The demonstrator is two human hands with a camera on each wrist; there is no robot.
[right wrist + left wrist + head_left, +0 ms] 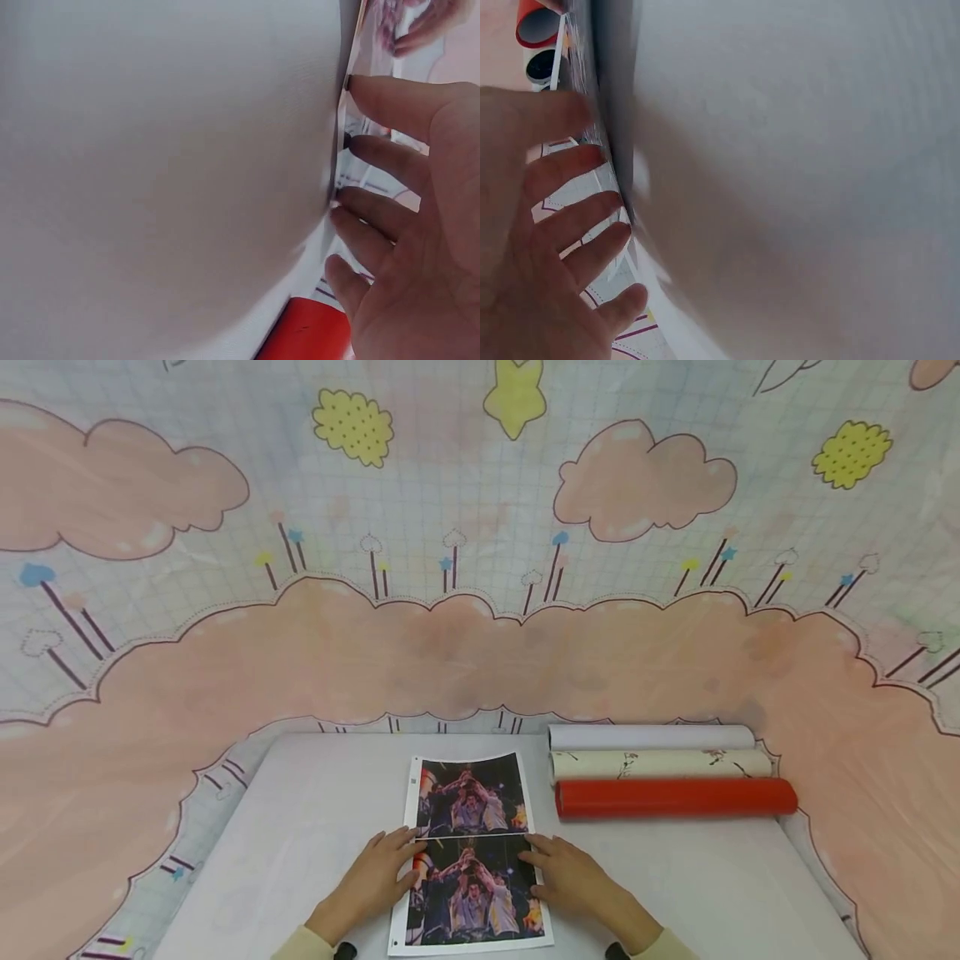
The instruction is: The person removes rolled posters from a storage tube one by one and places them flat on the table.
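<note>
A white sheet (474,797) lies lengthwise on the table, printed with two matching photos of a crowd with raised arms, one above the other. My left hand (378,872) rests at the sheet's left edge, fingertips over the border near the line between the photos. On the opposite edge, my right hand (573,877) touches the sheet with its fingers spread. Both wrist views show the fingers extended and apart, the left hand (562,240) and the right hand (420,217) each touching down along the sheet's side. Neither hand grips anything.
At the back right of the white table (322,802) lie three rolls side by side: a white roll (652,737), a cream roll with dark plant patterns (667,765) and a red roll (675,798). Behind and around the table is a cloud-patterned cloth (525,660).
</note>
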